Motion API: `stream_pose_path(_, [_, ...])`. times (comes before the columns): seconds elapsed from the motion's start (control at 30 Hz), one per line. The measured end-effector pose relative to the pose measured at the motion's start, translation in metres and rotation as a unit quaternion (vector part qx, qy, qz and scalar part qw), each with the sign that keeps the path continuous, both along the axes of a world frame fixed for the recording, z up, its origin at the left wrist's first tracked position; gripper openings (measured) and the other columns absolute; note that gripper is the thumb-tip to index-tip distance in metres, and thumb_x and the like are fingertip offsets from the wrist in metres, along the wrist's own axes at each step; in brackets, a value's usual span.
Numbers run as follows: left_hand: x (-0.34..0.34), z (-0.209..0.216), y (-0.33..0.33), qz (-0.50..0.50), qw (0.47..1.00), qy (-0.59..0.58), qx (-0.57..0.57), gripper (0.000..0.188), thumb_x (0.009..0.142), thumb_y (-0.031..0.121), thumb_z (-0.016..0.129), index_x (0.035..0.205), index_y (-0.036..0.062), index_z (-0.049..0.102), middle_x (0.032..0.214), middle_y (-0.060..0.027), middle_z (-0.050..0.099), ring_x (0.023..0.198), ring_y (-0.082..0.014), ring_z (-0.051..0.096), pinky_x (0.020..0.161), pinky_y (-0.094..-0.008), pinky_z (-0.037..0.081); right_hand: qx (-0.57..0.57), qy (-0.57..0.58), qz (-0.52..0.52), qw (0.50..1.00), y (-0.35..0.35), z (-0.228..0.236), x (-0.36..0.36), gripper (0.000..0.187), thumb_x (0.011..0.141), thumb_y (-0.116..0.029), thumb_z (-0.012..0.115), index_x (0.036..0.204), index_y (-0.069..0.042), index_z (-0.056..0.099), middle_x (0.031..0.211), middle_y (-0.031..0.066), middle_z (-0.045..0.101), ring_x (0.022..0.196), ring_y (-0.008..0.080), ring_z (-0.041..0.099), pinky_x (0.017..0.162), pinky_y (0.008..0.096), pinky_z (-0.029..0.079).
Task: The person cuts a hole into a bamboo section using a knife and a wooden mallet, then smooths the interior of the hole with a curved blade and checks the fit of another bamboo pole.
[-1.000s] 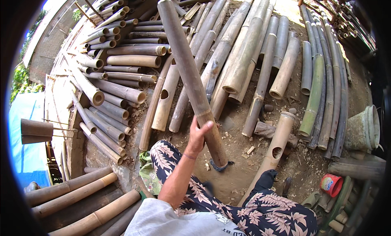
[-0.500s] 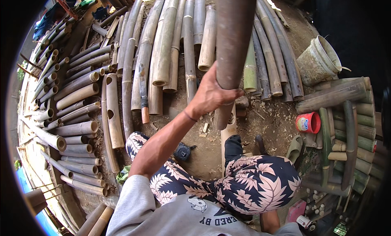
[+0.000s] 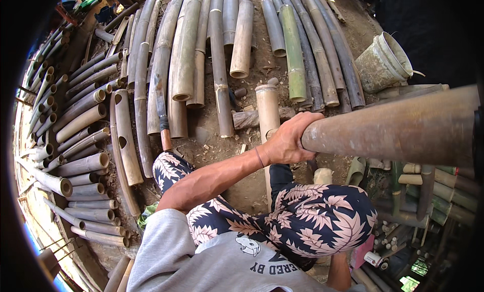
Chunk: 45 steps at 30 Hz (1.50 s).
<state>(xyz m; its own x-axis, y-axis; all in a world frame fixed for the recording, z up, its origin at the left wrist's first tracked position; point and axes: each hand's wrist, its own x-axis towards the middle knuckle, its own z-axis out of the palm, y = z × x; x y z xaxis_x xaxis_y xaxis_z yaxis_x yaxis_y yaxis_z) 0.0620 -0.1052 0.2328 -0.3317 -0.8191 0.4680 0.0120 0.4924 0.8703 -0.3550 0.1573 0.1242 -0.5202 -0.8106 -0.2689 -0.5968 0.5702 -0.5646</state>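
Observation:
My left hand [image 3: 293, 138] is wrapped round a thick brown bamboo pole [image 3: 393, 123]. The pole slants out to the right, its far end at the dark rim and blurred. Just behind the hand, a pale bamboo length [image 3: 267, 108] runs down the middle of the ground between my legs. Of my right arm [image 3: 339, 273] only a piece shows beside my right knee; the hand is hidden. Near my left knee lies a narrow tool [image 3: 163, 110] with black wrapping and a reddish-brown wooden end.
Rows of bamboo poles [image 3: 184, 65] lie ahead, with cut bamboo lengths [image 3: 83, 163] stacked at left. A dirty white bucket [image 3: 380, 65] leans at the far right. More bamboo pieces [image 3: 448, 186] are piled at right, and wood chips are scattered on the ground.
My left hand has moved right and slightly down. The bamboo pole has swung from nearly upright to slanting right, uncovering the pale bamboo length. My view has shifted slightly.

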Motion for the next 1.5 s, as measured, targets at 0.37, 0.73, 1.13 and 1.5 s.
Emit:
stream_pose_path(0.37, [-0.001,0.013,-0.026,-0.149,0.987,-0.063,0.020,0.076,0.059,0.027,0.090,0.122,0.0012,0.056,0.117,-0.0154,0.059,0.115,-0.0318,0.057,0.100,-0.0395,0.046,-0.248,0.184,0.123,0.943,-0.102,0.310,0.000,0.075,0.083,-0.019,0.062,0.148,-0.002,0.029,0.134,0.0267,0.048,0.116,0.0392,0.053,0.093,0.0468,0.048])
stream_pose_path(0.73, [0.004,0.006,-0.034,-0.180,0.978,-0.085,0.067,0.062,0.060,0.017,0.080,0.116,0.0029,0.059,0.102,-0.0170,0.070,0.097,-0.0308,0.069,0.086,-0.0397,0.054,-0.284,0.287,0.169,0.899,-0.100,0.408,0.010,0.076,0.084,-0.021,0.062,0.149,-0.003,0.027,0.134,0.0271,0.049,0.114,0.0383,0.056,0.091,0.0456,0.051])
stream_pose_path(1.13, [0.004,-0.003,-0.040,-0.225,0.967,-0.082,0.085,0.054,0.061,0.013,0.081,0.110,0.0022,0.061,0.096,-0.0126,0.069,0.091,-0.0238,0.067,0.082,-0.0370,0.054,-0.352,0.352,0.174,0.850,-0.085,0.476,0.025,0.077,0.085,-0.023,0.062,0.150,-0.003,0.026,0.133,0.0276,0.049,0.111,0.0373,0.058,0.088,0.0442,0.054])
stream_pose_path(1.5, [0.005,-0.004,-0.041,-0.248,0.955,-0.087,0.138,0.058,0.062,0.013,0.080,0.115,0.0003,0.059,0.102,-0.0121,0.067,0.096,-0.0214,0.065,0.087,-0.0347,0.052,-0.457,-0.024,0.193,0.868,-0.144,0.327,0.049,0.078,0.086,-0.025,0.062,0.150,-0.003,0.024,0.133,0.0280,0.050,0.109,0.0364,0.061,0.085,0.0429,0.057])
